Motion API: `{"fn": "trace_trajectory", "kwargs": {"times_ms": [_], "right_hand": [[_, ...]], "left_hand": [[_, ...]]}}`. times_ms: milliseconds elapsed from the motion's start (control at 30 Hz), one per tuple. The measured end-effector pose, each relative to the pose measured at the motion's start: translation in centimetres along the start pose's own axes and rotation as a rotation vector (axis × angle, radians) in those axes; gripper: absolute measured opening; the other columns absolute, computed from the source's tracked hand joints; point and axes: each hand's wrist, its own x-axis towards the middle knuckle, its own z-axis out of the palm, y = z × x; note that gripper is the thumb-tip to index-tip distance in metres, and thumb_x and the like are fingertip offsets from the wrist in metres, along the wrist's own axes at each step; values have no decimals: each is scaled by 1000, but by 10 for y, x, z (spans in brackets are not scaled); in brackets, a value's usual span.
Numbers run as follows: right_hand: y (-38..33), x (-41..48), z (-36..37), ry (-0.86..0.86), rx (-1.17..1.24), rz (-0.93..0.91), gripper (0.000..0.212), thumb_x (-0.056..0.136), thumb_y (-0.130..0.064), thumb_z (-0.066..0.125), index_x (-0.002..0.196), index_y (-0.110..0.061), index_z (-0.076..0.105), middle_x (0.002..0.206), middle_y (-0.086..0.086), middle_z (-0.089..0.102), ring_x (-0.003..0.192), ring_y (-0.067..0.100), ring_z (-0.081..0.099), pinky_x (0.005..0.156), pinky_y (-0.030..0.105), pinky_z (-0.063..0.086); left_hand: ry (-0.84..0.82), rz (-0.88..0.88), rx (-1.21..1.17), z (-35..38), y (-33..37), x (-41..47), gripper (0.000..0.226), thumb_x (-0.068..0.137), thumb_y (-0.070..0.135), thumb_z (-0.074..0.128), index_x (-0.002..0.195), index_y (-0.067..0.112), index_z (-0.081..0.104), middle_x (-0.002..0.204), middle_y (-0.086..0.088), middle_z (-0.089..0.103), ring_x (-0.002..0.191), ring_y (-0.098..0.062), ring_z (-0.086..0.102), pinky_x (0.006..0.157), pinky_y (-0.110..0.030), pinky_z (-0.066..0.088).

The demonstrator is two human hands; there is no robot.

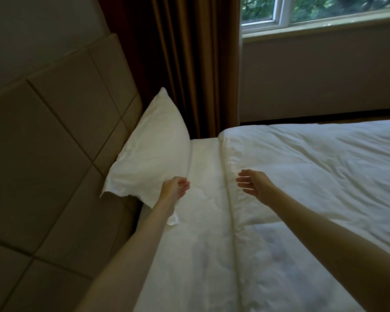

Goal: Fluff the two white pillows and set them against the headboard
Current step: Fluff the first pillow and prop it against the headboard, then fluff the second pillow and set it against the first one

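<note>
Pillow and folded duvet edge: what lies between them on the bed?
In the head view, only bare white sheet separates the pillow from the duvet. The left hand hovers over that strip near the pillow's corner.

A brown curtain (189, 64) hangs in heavy folds from the top of the view down behind the bed's far edge. To its right a white-framed window (320, 12) shows green foliage outside, with a pale wall (320, 75) below its sill. A white duvet (324, 172), rumpled and folded back at its upper edge, covers the right side of the bed. A white bottom sheet (203, 199) lies bare beside it, creased.
</note>
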Motion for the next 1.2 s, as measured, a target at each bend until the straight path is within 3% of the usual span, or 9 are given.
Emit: {"fn": "trace_trajectory", "kwargs": {"times_ms": [333, 800, 1200], "right_hand": [[70, -57, -81, 46, 71, 58, 27, 94, -21, 46, 108, -3, 60, 108, 16, 64, 103, 31, 60, 95, 40, 45], [144, -140, -281, 85, 43, 127, 23, 93, -21, 48, 103, -5, 61, 107, 15, 65, 99, 29, 61, 90, 37, 44], [189, -212, -436, 301, 183, 177, 22, 92, -21, 48, 100, -4, 61, 106, 17, 66, 98, 31, 62, 88, 38, 45]], "left_hand": [[-167, -83, 62, 72, -64, -56, 18, 90, 16, 49, 85, 8, 64, 89, -7, 69, 82, -18, 67, 73, -26, 48], [-168, -76, 137, 225, -161, -178, 17, 92, 18, 49, 89, 12, 65, 94, -7, 69, 84, -19, 67, 73, -29, 48], [-351, -175, 214, 349, -207, -260, 20, 90, 14, 50, 96, 4, 66, 101, -12, 70, 93, -25, 68, 82, -33, 51]]}}
